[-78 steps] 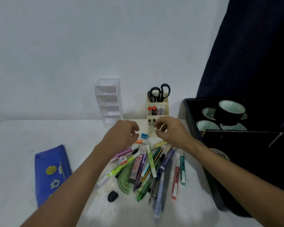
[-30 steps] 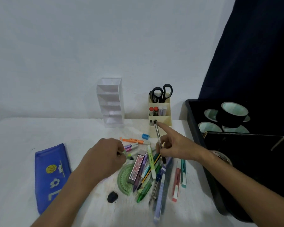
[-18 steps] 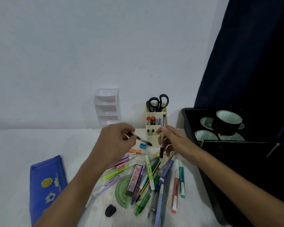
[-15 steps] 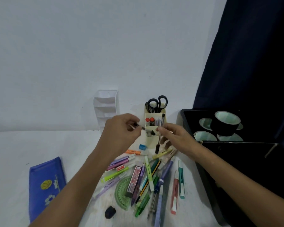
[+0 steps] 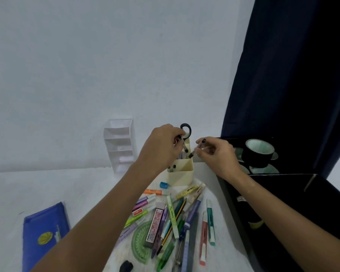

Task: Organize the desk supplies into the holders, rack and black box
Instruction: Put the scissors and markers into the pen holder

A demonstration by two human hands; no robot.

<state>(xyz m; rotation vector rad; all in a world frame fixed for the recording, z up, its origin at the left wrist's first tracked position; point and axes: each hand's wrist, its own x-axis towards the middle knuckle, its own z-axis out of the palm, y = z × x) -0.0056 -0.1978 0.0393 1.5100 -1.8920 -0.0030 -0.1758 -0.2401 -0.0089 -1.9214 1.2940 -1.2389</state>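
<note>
Both my hands are up over the cream holder (image 5: 182, 173), each pinching a dark pen. My left hand (image 5: 161, 147) grips its pen (image 5: 184, 147) nearly upright, tip down, directly above the rear compartments beside the scissors (image 5: 186, 128). I think the tip is already past the rim, though my knuckles hide it. My right hand (image 5: 217, 154) holds the second pen (image 5: 197, 148) slanted, its lower end pointing down-left toward the holder's right edge, just beside the opening. The left is nearer to dropping. The right pen needs tipping upright first. The remaining pens and highlighters (image 5: 173, 216) lie on the desk (image 5: 82, 189) below.
</note>
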